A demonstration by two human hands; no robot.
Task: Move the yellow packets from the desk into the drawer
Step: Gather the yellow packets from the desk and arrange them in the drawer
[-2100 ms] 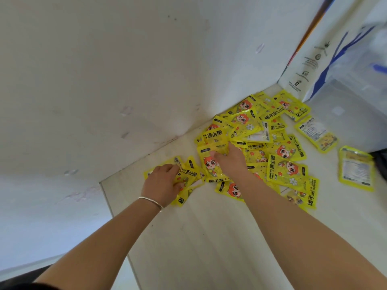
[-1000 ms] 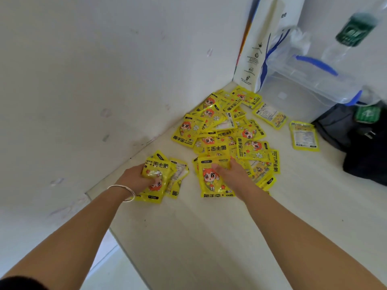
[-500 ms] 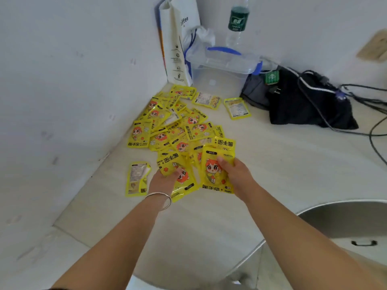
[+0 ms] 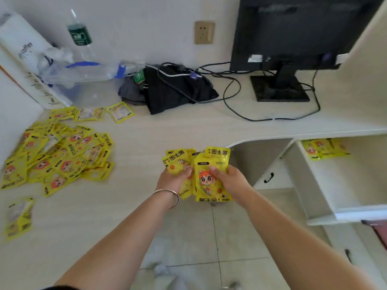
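There, yellow packets (image 4: 325, 151) inside the drawer (image 4: 351, 181).

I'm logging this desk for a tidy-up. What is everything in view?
packets on desk: many, yellow, heaped at left
held packets: several, yellow, in both hands
packets in drawer: several, yellow, at its back
drawer: one, white, open at right
desk: one, pale wood
monitor: one, black, back right
bundle: one, black, by wall
cables: several, black, along back
bottle: one, clear, green label, back left
storage box: one, clear, blue handle, back left
paper bag: one, white, far left
socket: one, beige, on wall
left hand: grips packets; bracelet on wrist
right hand: grips packets
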